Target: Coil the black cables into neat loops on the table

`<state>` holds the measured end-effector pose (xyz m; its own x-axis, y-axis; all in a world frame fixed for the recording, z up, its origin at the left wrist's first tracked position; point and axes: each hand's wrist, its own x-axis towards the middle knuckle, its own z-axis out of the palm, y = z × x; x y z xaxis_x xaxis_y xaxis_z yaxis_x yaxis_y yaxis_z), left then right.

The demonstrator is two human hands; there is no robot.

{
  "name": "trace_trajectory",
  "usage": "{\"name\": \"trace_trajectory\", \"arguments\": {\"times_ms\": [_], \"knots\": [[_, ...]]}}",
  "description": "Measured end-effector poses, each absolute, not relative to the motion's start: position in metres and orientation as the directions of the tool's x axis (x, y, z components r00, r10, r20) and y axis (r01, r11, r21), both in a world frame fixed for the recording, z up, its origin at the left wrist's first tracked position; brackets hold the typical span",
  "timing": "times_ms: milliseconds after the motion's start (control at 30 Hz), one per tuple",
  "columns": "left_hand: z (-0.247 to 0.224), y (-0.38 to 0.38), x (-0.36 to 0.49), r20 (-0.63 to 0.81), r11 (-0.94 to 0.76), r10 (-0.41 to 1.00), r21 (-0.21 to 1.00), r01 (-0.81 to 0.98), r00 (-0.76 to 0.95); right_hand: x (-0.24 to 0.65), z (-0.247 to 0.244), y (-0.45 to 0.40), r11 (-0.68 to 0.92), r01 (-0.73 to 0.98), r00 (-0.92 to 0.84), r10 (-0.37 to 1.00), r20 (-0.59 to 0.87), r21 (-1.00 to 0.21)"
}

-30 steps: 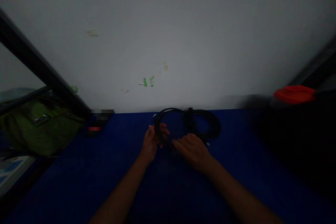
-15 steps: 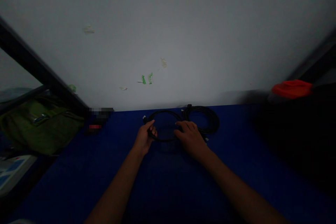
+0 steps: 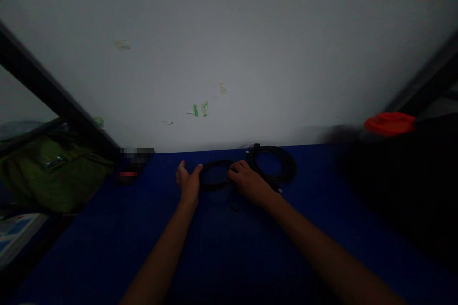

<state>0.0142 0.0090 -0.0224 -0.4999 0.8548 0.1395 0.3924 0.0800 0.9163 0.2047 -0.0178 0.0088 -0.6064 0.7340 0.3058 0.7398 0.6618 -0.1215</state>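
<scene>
Your bare left hand is open at the left side of a thin black cable looped into a ring, its thumb at the ring's edge; whether they touch is hard to tell in the dim light. Your bare right hand curls its fingers over the ring's right side, though you cannot tell how firmly it grips. The ring lies on a dark blue flat surface, between your hands. Just beyond your right hand, near the pale grey wall, rests a second, thicker coil of black cable with small light-coloured ends, one close to your right wrist
</scene>
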Motion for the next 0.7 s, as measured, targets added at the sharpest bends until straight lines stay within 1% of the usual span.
{"name": "trace_trajectory", "arguments": {"times_ms": [33, 67, 100, 133, 167, 200, 233, 267, 333, 400, 467, 533, 600, 633, 700], "knots": [[-0.02, 0.007, 0.015, 0.156, 0.126, 0.846, 0.87, 0.476, -0.51, 0.204, 0.009, -0.016, 0.669, 0.734, -0.614, 0.729, 0.304, -0.121], [-0.016, 0.005, 0.016, 0.224, 0.117, 0.847, 0.806, 0.58, -0.481, 0.203, 0.009, -0.014, 0.677, 0.726, -0.623, 0.722, 0.301, -0.121], [-0.013, 0.002, 0.018, 0.303, 0.063, 0.862, 0.732, 0.678, -0.408, 0.203, 0.008, -0.013, 0.687, 0.716, -0.634, 0.714, 0.298, -0.122], [-0.009, -0.001, 0.02, 0.354, -0.018, 0.888, 0.663, 0.749, -0.292, 0.204, 0.008, -0.011, 0.697, 0.707, -0.644, 0.706, 0.296, -0.124], [-0.006, -0.004, 0.022, 0.364, -0.12, 0.921, 0.602, 0.789, -0.137, 0.204, 0.007, -0.01, 0.705, 0.697, -0.651, 0.699, 0.295, -0.13], [-0.003, -0.007, 0.025, 0.332, -0.224, 0.943, 0.558, 0.799, 0.032, 0.205, 0.006, -0.009, 0.71, 0.69, -0.655, 0.695, 0.297, -0.139], [0.0, -0.011, 0.028, 0.266, -0.306, 0.946, 0.532, 0.789, 0.187, 0.206, 0.005, -0.008, 0.713, 0.685, -0.655, 0.693, 0.3, -0.152], [0.002, -0.014, 0.03, 0.2, -0.363, 0.932, 0.513, 0.778, 0.303, 0.207, 0.005, -0.007, 0.714, 0.68, -0.653, 0.693, 0.305, -0.167], [0.004, -0.02, 0.035, 0.122, -0.445, 0.885, 0.504, 0.74, 0.448, 0.209, 0.003, -0.007, 0.712, 0.673, -0.641, 0.696, 0.323, -0.199], [0.004, -0.024, 0.038, 0.055, -0.467, 0.852, 0.528, 0.709, 0.521, 0.21, 0.001, -0.008, 0.709, 0.667, -0.624, 0.7, 0.347, -0.231], [0.003, -0.026, 0.039, 0.005, -0.46, 0.841, 0.534, 0.709, 0.541, 0.211, -0.001, -0.01, 0.683, 0.675, -0.571, 0.723, 0.388, -0.28], [0.0, -0.025, 0.039, -0.004, -0.446, 0.854, 0.507, 0.737, 0.52, 0.214, -0.001, -0.014, 0.616, 0.705, -0.457, 0.773, 0.44, -0.351], [-0.002, -0.024, 0.04, 0.012, -0.425, 0.88, 0.467, 0.775, 0.475, 0.219, 0.001, -0.019, 0.527, 0.732, -0.323, 0.827, 0.461, -0.432], [-0.003, -0.023, 0.04, 0.015, -0.407, 0.893, 0.452, 0.794, 0.449, 0.222, 0.004, -0.022, 0.485, 0.74, -0.276, 0.851, 0.447, -0.466], [-0.005, -0.022, 0.041, 0.014, -0.362, 0.919, 0.424, 0.83, 0.393, 0.23, 0.011, -0.029, 0.416, 0.745, -0.279, 0.905, 0.322, -0.522]]}}
